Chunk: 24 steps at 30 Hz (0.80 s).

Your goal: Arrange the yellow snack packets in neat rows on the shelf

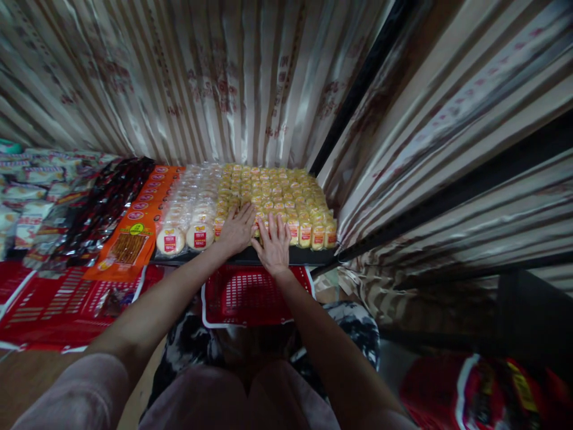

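Note:
Rows of small yellow-wrapped cakes (286, 194) stand packed side by side on a dark shelf (308, 257). My left hand (237, 227) lies on the left front part of these rows, fingers stretched out. Just right of it, my right hand (274, 243) rests against the front of the rows with its fingers spread. The cakes under both palms are hidden. Left of them stand rows of round white biscuits (199, 236) in clear wrappers with red labels.
Below the shelf edge sits a red basket (257, 298); another red basket (58, 304) is at the left. An orange snack bag (129, 245), dark shiny packets (102, 203) and white packets (33, 218) lie further left. Pleated curtains (250, 77) and black poles (362, 83) stand behind.

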Tool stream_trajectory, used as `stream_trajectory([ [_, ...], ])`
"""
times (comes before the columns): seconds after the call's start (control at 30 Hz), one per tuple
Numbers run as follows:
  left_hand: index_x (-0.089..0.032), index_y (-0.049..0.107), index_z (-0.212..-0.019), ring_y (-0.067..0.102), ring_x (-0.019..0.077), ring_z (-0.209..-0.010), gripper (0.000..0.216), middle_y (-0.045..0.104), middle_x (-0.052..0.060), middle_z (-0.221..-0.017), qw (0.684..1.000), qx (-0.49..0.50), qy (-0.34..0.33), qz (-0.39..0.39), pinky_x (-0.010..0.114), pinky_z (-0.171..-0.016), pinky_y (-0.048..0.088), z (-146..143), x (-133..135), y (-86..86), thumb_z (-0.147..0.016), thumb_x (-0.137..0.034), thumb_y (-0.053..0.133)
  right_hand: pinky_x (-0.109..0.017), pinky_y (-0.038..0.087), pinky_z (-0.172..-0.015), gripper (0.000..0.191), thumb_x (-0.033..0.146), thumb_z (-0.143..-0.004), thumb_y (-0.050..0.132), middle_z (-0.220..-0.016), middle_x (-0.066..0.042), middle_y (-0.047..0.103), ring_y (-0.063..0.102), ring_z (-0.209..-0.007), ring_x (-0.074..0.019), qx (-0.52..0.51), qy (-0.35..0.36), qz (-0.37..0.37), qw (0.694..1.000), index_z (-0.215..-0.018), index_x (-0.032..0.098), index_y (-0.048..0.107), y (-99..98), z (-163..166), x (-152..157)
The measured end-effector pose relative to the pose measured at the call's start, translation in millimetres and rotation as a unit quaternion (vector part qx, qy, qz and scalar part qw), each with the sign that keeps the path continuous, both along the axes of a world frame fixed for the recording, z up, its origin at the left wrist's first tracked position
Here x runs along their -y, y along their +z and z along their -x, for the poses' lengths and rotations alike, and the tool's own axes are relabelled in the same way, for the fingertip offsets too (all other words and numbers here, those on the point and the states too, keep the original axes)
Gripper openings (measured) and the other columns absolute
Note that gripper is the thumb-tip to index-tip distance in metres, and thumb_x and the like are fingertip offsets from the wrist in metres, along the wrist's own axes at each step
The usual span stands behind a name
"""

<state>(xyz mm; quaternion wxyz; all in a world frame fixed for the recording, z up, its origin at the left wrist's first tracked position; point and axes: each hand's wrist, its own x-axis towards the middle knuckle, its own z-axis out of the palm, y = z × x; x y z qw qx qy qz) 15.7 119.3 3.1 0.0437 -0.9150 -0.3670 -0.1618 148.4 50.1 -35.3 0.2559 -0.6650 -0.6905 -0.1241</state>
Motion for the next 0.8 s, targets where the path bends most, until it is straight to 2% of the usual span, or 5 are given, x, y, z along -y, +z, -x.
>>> stream_trajectory([
  [0.23, -0.008, 0.037, -0.136, 0.019, 0.0230, -0.139, 0.048, 0.032, 0.014, -0.146, 1.000, 0.015, 0.011, -0.011, 0.049, -0.113, 0.012, 10, -3, 11.0, -0.093, -0.029, 0.029, -0.054, 0.011, -0.109, 0.078, 0.057, -0.080, 0.054, -0.151, -0.014, 0.019, 0.009, -0.140, -0.0292, -0.006, -0.005, 0.001, 1.000, -0.143, 0.019, 0.028, -0.8, 0, -2],
  [0.37, -0.009, 0.039, -0.135, 0.018, 0.0243, -0.139, 0.049, 0.033, 0.015, -0.145, 0.998, 0.025, 0.043, -0.026, 0.049, -0.113, 0.010, 20, -3, 17.2, -0.093, -0.033, 0.030, -0.055, 0.011, -0.109, 0.079, 0.058, -0.079, 0.053, -0.151, -0.014, 0.018, 0.009, -0.140, -0.0292, -0.013, -0.011, -0.004, 1.000, -0.143, 0.018, 0.027, -0.5, 1, -2],
  [0.57, -0.010, 0.038, -0.135, 0.016, 0.0251, -0.140, 0.050, 0.030, 0.015, -0.147, 0.999, 0.024, 0.023, -0.029, 0.050, -0.113, 0.009, 15, 16, 10.7, -0.090, -0.032, 0.037, -0.055, 0.012, -0.108, 0.076, 0.056, -0.080, 0.054, -0.151, -0.014, 0.019, 0.009, -0.139, -0.0293, -0.002, -0.012, 0.008, 1.000, -0.142, 0.019, 0.029, 0.2, 0, -2],
  [0.67, -0.010, 0.039, -0.134, 0.014, 0.0255, -0.140, 0.050, 0.028, 0.014, -0.148, 0.996, 0.048, 0.063, -0.039, 0.049, -0.113, 0.010, 17, 21, 8.2, -0.090, -0.032, 0.037, -0.054, 0.010, -0.109, 0.073, 0.055, -0.081, 0.052, -0.151, -0.012, 0.020, 0.008, -0.140, -0.0281, 0.001, -0.018, 0.016, 1.000, -0.142, 0.020, 0.030, -0.1, 1, -3],
  [0.8, -0.008, 0.037, -0.135, 0.014, 0.0261, -0.140, 0.051, 0.030, 0.016, -0.147, 0.983, 0.089, 0.151, -0.049, 0.050, -0.113, 0.012, 39, 17, 9.1, -0.091, -0.033, 0.035, -0.053, 0.009, -0.109, 0.074, 0.059, -0.081, 0.050, -0.151, -0.011, 0.020, 0.008, -0.139, -0.0275, -0.004, -0.023, 0.014, 1.000, -0.141, 0.020, 0.031, -0.5, 2, -2],
])
